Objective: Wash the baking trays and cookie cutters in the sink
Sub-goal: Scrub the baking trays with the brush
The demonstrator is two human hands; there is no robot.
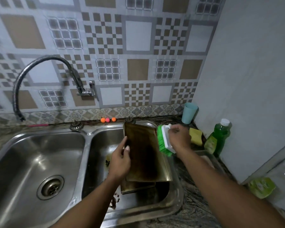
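Green brush [161, 141]: R hand [179, 137]; tray [146, 155]: L hand [120, 160]; bottle label [211, 144] blurred.

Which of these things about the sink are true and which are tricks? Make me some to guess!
1. The right hand holds a brush with green bristles. True.
2. The baking tray sits in the left side of the sink. False: it is in the right basin, tilted up against the back rim.
3. The left hand holds the baking tray by its left edge. True.
4. The soap bottle is full of red liquid. False: the liquid is green.
5. A blue cup stands on the counter in the corner, behind the brush. True.
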